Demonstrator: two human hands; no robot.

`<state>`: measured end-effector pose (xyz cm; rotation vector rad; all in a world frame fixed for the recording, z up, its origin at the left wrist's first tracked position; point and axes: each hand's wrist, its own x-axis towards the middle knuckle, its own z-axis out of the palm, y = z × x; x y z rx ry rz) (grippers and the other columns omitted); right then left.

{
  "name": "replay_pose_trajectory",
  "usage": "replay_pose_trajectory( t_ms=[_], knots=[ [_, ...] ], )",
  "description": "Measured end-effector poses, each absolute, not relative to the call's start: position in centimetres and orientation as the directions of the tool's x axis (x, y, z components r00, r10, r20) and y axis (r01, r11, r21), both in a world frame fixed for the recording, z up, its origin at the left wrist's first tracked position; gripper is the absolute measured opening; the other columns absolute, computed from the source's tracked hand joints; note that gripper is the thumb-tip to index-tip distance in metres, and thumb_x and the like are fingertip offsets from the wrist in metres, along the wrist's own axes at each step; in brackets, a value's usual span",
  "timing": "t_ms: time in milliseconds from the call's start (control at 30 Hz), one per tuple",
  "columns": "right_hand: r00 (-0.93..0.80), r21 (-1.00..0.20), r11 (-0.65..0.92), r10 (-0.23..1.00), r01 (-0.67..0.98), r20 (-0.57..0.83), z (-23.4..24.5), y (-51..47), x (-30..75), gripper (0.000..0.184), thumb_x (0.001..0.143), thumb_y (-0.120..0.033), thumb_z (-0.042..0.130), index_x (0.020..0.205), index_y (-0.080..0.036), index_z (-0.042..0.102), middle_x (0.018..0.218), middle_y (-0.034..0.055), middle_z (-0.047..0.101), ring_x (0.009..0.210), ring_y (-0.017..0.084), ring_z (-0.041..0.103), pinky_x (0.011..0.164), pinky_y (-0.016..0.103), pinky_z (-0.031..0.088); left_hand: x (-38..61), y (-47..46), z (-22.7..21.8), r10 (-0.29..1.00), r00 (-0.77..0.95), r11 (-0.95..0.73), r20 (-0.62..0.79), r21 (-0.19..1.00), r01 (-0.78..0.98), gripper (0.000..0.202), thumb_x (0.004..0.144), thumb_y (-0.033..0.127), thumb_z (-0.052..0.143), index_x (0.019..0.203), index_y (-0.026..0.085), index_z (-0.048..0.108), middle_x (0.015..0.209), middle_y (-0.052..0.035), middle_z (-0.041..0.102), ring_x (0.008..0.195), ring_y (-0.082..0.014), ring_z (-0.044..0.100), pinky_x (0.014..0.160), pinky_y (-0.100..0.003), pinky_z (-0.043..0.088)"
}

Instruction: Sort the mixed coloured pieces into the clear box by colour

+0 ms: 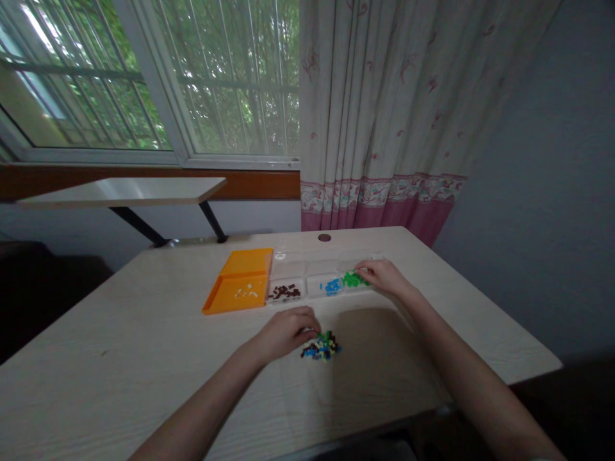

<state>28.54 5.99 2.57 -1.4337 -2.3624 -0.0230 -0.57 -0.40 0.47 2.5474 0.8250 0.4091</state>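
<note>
A small mixed pile of tiny building bricks (321,346), in green, blue, dark brown and cream, lies on the table. My left hand (288,329) is at its left edge, fingers curled together at the bricks; what is between the fingertips is hidden. My right hand (384,276) reaches over the right compartment of a clear plastic tray (291,269), its fingers pinched just above the green bricks (353,280). Whether a brick is in that pinch is too small to tell. Blue bricks (331,286) and dark brown bricks (284,292) lie in separate compartments to the left.
An orange open case (247,261) adjoins the tray's left side, with cream bricks (246,292) in its near part. A raised shelf (129,189) on black legs stands at the table's back left. Behind the pale wooden table (144,346) are a window and a curtain (375,115).
</note>
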Motion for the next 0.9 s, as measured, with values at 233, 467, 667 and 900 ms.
replay_pose_trajectory(
  t_ms=[233,467,667,900],
  knots=[
    [-0.334,-0.162,0.380,0.908,0.911,0.255,2.2,7.0,30.5,0.024,0.082,-0.030,0.047,0.092,-0.024,0.068,0.078,0.0026,0.069,0.068,0.014,0.061,0.060,0.021,0.038,-0.5,-0.3,0.3,0.628,0.748,-0.721,0.213,0.521,0.457,0.018,0.085,0.023,0.045,0.088,0.018,0.062,0.085,-0.0039,0.060,0.078,-0.0126,0.055,0.071,-0.021,0.042],
    [-0.405,-0.291,0.496,0.856,0.818,0.322,2.3,5.4,27.1,0.026,0.082,-0.030,0.046,0.090,-0.020,0.068,0.067,0.0013,0.067,0.055,0.011,0.056,0.055,0.019,0.036,-0.3,-0.2,0.6,0.731,0.557,-0.669,0.394,0.576,0.471,0.015,0.084,0.025,0.048,0.085,0.018,0.061,0.079,-0.0027,0.060,0.067,-0.0106,0.052,0.060,-0.020,0.040],
    [-0.498,-0.638,0.551,0.818,0.538,0.288,0.4,2.3,20.3,0.027,0.077,-0.038,0.053,0.083,-0.017,0.069,0.042,-0.0059,0.045,0.038,0.006,0.035,0.039,0.017,0.024,-0.4,-0.2,0.8,0.710,0.496,-0.703,0.500,0.539,0.464,0.015,0.083,0.026,0.049,0.082,0.016,0.060,0.077,-0.0043,0.060,0.067,-0.0111,0.052,0.059,-0.020,0.040],
    [-0.437,-0.773,0.456,0.862,0.442,0.259,-0.6,1.4,18.8,0.027,0.072,-0.041,0.060,0.079,-0.016,0.068,0.040,-0.0087,0.032,0.037,0.004,0.026,0.035,0.016,0.017,-0.5,-0.3,0.9,0.698,0.494,-0.716,0.518,0.510,0.478,0.013,0.083,0.023,0.049,0.080,0.015,0.059,0.078,-0.0049,0.060,0.070,-0.0111,0.054,0.058,-0.019,0.041]
  ],
)
